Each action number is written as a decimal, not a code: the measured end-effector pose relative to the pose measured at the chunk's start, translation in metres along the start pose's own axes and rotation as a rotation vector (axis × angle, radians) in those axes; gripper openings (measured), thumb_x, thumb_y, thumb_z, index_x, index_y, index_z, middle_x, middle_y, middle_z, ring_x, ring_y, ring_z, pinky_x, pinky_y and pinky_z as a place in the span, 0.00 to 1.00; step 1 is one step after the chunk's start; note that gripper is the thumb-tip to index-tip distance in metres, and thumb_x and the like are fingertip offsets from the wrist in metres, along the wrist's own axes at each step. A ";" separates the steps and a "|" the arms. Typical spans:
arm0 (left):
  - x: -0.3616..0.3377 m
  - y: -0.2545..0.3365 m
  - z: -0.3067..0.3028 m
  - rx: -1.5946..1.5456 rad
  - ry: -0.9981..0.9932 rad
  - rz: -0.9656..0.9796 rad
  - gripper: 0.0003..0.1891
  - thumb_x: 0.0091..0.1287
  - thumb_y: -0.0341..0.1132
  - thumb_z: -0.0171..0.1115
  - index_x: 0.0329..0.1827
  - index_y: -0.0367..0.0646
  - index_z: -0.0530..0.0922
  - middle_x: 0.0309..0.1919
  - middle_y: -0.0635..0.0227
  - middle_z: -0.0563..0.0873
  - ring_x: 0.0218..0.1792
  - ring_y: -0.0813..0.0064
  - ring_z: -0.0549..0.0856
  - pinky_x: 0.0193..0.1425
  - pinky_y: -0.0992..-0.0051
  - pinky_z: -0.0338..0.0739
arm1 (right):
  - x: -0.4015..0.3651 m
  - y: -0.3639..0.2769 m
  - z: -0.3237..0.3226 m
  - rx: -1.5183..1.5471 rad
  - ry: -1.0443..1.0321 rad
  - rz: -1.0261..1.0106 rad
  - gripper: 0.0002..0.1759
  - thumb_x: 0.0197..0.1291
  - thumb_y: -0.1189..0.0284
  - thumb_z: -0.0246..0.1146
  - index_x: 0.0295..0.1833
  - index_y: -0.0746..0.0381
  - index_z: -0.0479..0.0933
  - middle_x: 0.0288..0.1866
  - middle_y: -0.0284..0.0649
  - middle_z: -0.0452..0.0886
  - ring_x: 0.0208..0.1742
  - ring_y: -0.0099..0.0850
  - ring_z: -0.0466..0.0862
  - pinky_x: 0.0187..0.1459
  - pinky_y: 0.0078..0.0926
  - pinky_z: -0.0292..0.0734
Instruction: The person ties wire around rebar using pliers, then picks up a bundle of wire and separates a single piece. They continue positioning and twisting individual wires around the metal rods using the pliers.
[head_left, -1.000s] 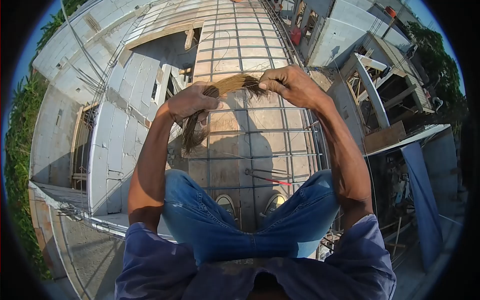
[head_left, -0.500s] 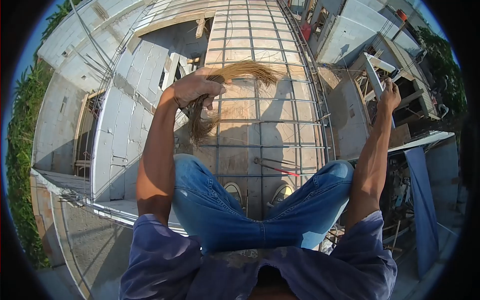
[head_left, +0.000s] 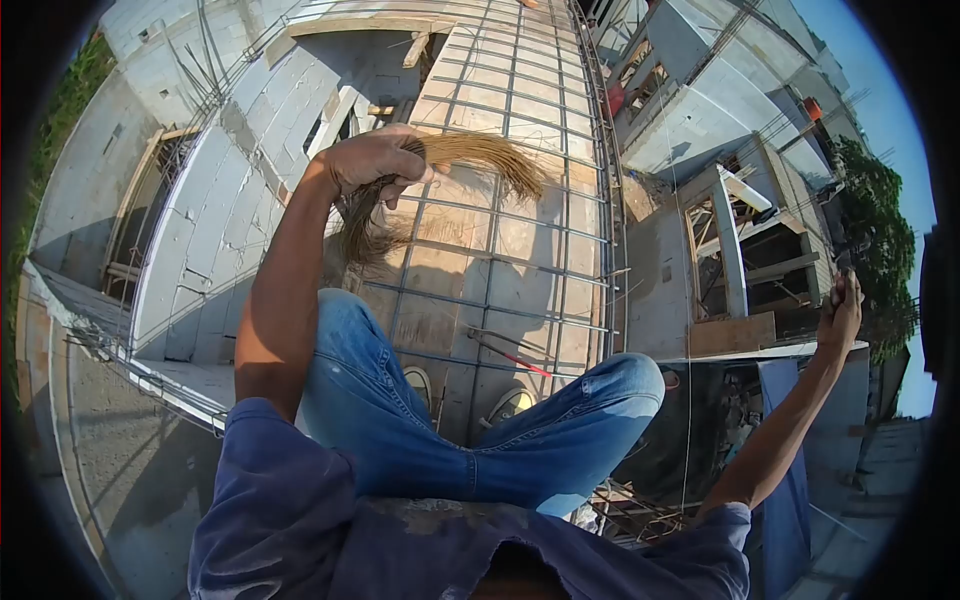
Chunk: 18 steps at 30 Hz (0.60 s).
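My left hand (head_left: 375,158) is shut around the middle of a bundle of thin brown wire strands (head_left: 480,152). One end of the bundle fans out to the right and the other hangs down below my fist. My right hand (head_left: 843,305) is stretched far out to the right, well away from the bundle. Its fingers are closed, and anything held in them is too thin to see. I sit on a rebar grid over formwork (head_left: 520,240), with my jeans-clad knees (head_left: 620,385) bent up in front of me.
Red-handled pliers (head_left: 510,357) lie on the grid just beyond my shoes (head_left: 510,403). The slab's right edge (head_left: 622,280) drops to a lower building level with timber props. A block wall (head_left: 215,230) runs along the left.
My right hand has left the bundle's end and swung far out to the right and down. My left hand keeps its hold on the bundle, and the view has tilted.
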<state>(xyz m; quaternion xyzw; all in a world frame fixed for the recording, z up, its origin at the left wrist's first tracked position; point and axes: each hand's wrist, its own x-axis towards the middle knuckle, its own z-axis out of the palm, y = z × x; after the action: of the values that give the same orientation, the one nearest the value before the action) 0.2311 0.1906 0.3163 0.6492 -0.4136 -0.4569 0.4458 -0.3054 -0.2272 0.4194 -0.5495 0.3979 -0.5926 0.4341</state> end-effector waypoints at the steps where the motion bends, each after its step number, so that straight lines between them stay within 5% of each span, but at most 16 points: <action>1: 0.006 0.001 0.005 -0.046 0.001 -0.001 0.15 0.57 0.38 0.66 0.41 0.37 0.75 0.16 0.74 0.73 0.15 0.83 0.72 0.21 0.78 0.71 | -0.030 0.006 0.034 0.022 -0.192 -0.011 0.12 0.69 0.66 0.59 0.51 0.60 0.78 0.33 0.26 0.75 0.25 0.12 0.65 0.24 0.12 0.59; 4: 0.020 0.006 0.016 -0.017 -0.029 -0.009 0.19 0.58 0.40 0.68 0.43 0.36 0.74 0.17 0.74 0.72 0.16 0.83 0.73 0.24 0.77 0.76 | -0.144 0.011 0.168 -0.093 -0.490 -0.016 0.12 0.69 0.64 0.59 0.42 0.62 0.79 0.25 0.25 0.69 0.24 0.13 0.63 0.24 0.13 0.52; 7: 0.035 -0.003 0.022 0.021 -0.056 -0.007 0.23 0.58 0.44 0.70 0.46 0.35 0.73 0.17 0.71 0.74 0.16 0.81 0.75 0.27 0.74 0.80 | -0.207 0.036 0.253 -0.201 -0.827 -0.009 0.15 0.67 0.61 0.60 0.42 0.64 0.80 0.28 0.29 0.75 0.30 0.16 0.70 0.33 0.16 0.67; 9: 0.039 -0.008 0.025 0.075 -0.077 -0.004 0.25 0.58 0.44 0.70 0.47 0.34 0.72 0.19 0.69 0.76 0.17 0.79 0.78 0.28 0.74 0.81 | -0.250 0.065 0.293 -0.241 -0.894 -0.146 0.11 0.64 0.67 0.63 0.40 0.65 0.80 0.31 0.33 0.79 0.32 0.20 0.74 0.36 0.20 0.70; 11: 0.040 -0.007 0.027 0.068 -0.122 0.023 0.26 0.57 0.44 0.70 0.47 0.32 0.72 0.22 0.66 0.79 0.18 0.77 0.80 0.28 0.73 0.81 | -0.278 0.090 0.315 -0.234 -1.044 -0.075 0.07 0.60 0.71 0.66 0.38 0.64 0.80 0.31 0.35 0.80 0.31 0.22 0.75 0.36 0.24 0.72; 13: 0.046 -0.016 0.022 0.059 -0.171 0.016 0.27 0.56 0.44 0.71 0.47 0.31 0.72 0.23 0.64 0.80 0.17 0.77 0.80 0.28 0.73 0.81 | -0.301 0.108 0.325 -0.253 -0.975 -0.252 0.06 0.60 0.74 0.67 0.39 0.64 0.80 0.29 0.30 0.78 0.28 0.18 0.72 0.32 0.18 0.69; 18: 0.028 -0.013 0.017 -0.016 -0.170 0.025 0.28 0.55 0.44 0.72 0.48 0.30 0.73 0.29 0.62 0.81 0.18 0.78 0.80 0.26 0.75 0.80 | -0.314 0.103 0.328 -0.312 -0.915 -0.502 0.10 0.60 0.67 0.66 0.33 0.62 0.78 0.30 0.43 0.78 0.33 0.41 0.76 0.38 0.38 0.69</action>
<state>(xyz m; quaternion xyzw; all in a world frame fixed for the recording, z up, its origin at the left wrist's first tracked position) 0.2236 0.1638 0.2948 0.5994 -0.4544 -0.5078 0.4200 0.0355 0.0418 0.2516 -0.8872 0.1083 -0.3125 0.3217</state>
